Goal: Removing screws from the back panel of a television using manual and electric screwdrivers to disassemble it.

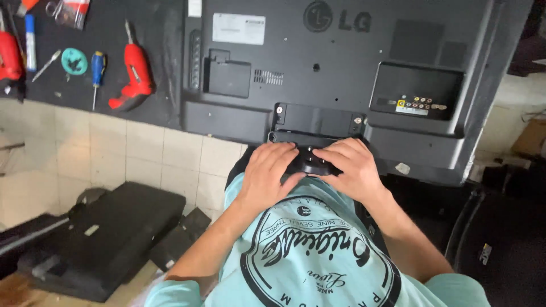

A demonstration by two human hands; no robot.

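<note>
Hands meet at the lower edge of a flat-screen television [341, 74] lying face down on a dark surface [85, 23], its black back panel up. Both press on a black stand base [311, 162] where it joins the set's mounting bracket [315, 119]. The left hand [267, 170] curls over the base's left side, fingers clenched on it; the right hand [350, 167] grasps the right side the same way.

Only a small part of the base shows between the hands. It points away from the person, toward the bracket, and its long axis seems to run left to right, though the hands hide most of it.

Judged from here, the risk is a skewed pull or push — uneven force from one hand could jam the base in its slot or strain the plastic. The set also overhangs the surface edge, so a hard tug might shift it.

A red power screwdriver [133, 74] and a blue-handled screwdriver [98, 65] lie well apart, at upper left.
</note>
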